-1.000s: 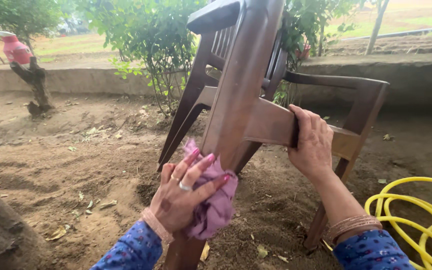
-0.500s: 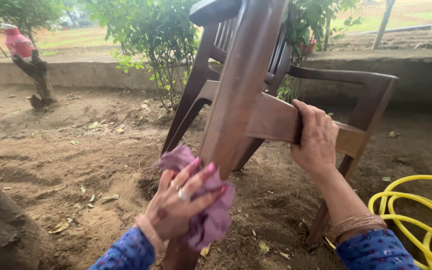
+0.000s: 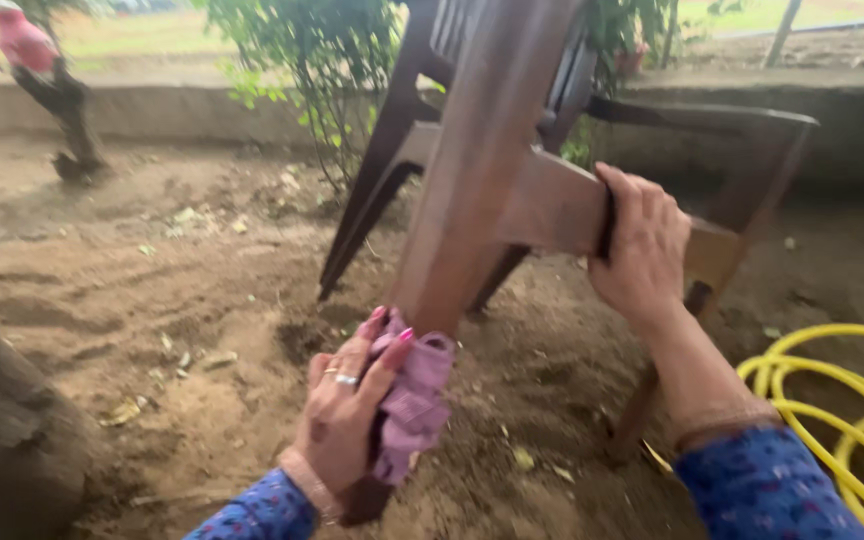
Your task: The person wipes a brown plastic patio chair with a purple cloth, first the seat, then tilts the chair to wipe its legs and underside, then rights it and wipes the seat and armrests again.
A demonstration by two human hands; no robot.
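**Inspection: brown plastic chair tipped on bare soil, both hands engaged**

My left hand [image 3: 347,415] was closed around a pink cloth [image 3: 410,405], fingers curled over the fabric with the thumb side toward me and a ring visible on one finger. The cloth was pressed against the lower part of the near chair leg [image 3: 472,190], low down where the leg met the ground, and it was bunched in folds rather than spread flat. Part of the leg below my hand was hidden behind the wrist.

My right hand [image 3: 642,245] was clamped on the crosspiece of the brown plastic chair [image 3: 552,200], fingers wrapped over its top edge and out of sight behind it, palm against the near face. The chair stood tilted, its near leg running steeply up and away from me, its other legs spread to the left and right; one far leg touched the soil at the left.

The ground was loose brown soil [image 3: 182,290] with scattered dry leaves. A coiled yellow hose [image 3: 832,385] lay on the ground at the right, near my right forearm but apart from the chair. A leafy shrub [image 3: 312,70] grew behind the chair, in front of a low concrete kerb [image 3: 132,110]. Both sleeves were blue and patterned. The picture was blurred, so finer detail on the cloth could not be told.
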